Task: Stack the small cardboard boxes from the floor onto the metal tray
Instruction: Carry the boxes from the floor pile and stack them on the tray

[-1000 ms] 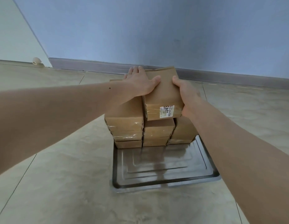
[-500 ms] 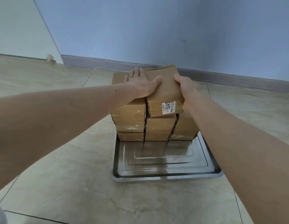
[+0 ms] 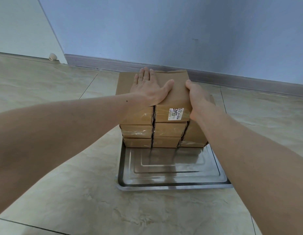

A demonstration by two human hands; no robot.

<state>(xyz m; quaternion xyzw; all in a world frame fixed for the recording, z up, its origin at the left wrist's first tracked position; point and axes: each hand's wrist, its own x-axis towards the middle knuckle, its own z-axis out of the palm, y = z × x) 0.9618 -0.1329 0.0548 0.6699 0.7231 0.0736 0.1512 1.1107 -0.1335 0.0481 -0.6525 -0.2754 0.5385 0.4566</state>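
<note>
A metal tray [image 3: 172, 177] lies on the tiled floor. Several small cardboard boxes stand stacked in three columns on its far half. The top box of the middle column [image 3: 177, 92], with a white label on its front, lies level on the stack. My left hand [image 3: 149, 89] rests flat on the top, fingers straight, thumb on the labelled box. My right hand [image 3: 197, 97] grips the labelled box's right side, thumb on top, fingers hidden behind it. The left column [image 3: 137, 131] and the right column [image 3: 194, 138] flank it.
A blue wall with a grey skirting board [image 3: 113, 63] runs right behind the stack. A small round door stopper [image 3: 52, 56] sits at the wall corner, far left. The near half of the tray is bare metal. Tiled floor surrounds the tray.
The labelled box has come down from a tilted, raised pose to lie level on the middle column. Both hands went down with it; my left hand has flattened on top.
</note>
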